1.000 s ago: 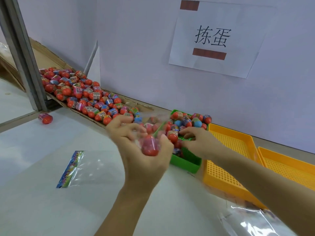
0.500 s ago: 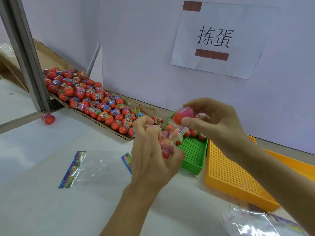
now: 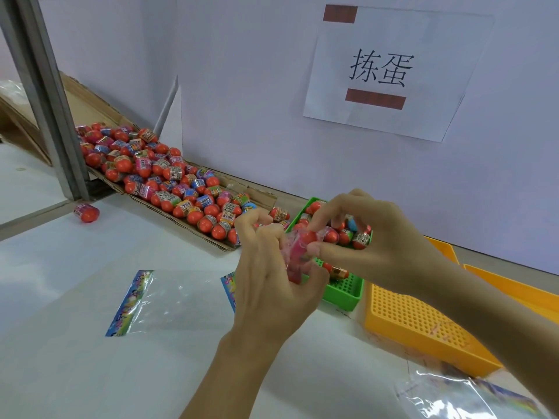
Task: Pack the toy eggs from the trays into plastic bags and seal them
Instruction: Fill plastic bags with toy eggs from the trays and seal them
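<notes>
Both hands meet over the middle of the desk (image 3: 75, 373). The left hand (image 3: 269, 285) curls its fingers round a small clear plastic bag (image 3: 295, 261) with toy eggs inside. The right hand (image 3: 372, 246) pinches a red toy egg (image 3: 308, 237) at the bag's mouth with thumb and fingers. Just behind the hands, near the desk's far edge, a green tray (image 3: 341, 293) holds more eggs. A yellow tray (image 3: 417, 325) sits beside it on the right. A cardboard tray (image 3: 169, 211) full of eggs lies along the far left edge. 1 loose egg (image 3: 87, 212) lies near the left edge. An empty flat bag (image 3: 169, 300) lies left of the hands.
</notes>
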The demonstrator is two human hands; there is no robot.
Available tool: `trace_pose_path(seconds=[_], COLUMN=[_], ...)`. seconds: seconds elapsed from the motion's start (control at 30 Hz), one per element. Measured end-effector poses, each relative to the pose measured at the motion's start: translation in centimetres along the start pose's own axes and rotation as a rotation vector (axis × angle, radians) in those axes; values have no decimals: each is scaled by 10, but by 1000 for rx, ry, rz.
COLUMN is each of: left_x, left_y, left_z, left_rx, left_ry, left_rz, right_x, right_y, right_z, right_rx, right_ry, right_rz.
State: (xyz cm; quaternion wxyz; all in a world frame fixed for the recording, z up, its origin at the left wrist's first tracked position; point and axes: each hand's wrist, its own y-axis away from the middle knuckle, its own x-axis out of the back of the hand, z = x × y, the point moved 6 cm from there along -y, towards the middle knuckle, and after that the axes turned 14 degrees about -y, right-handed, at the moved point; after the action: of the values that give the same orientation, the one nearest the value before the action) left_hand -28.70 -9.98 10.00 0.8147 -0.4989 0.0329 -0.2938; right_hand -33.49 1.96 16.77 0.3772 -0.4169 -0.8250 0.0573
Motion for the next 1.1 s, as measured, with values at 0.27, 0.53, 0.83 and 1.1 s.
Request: trace_pose_path(seconds=[0.27,0.53,0.83,1.1], left_x=[-1,-4,-25,-45], left_y=[2,5,14,34], left_z=[8,13,0,16], left_rx=[-37,-27,377,391], left_ry=[58,123,499,575], left_rz=[-66,-127,-509,-733], right_x=[0,14,46,42], right_y=[6,7,19,21], right_z=[7,11,8,7], right_rx=[-54,-24,145,141], right_ry=[63,51,-145,-223], right_rz=[-181,-121,258,282])
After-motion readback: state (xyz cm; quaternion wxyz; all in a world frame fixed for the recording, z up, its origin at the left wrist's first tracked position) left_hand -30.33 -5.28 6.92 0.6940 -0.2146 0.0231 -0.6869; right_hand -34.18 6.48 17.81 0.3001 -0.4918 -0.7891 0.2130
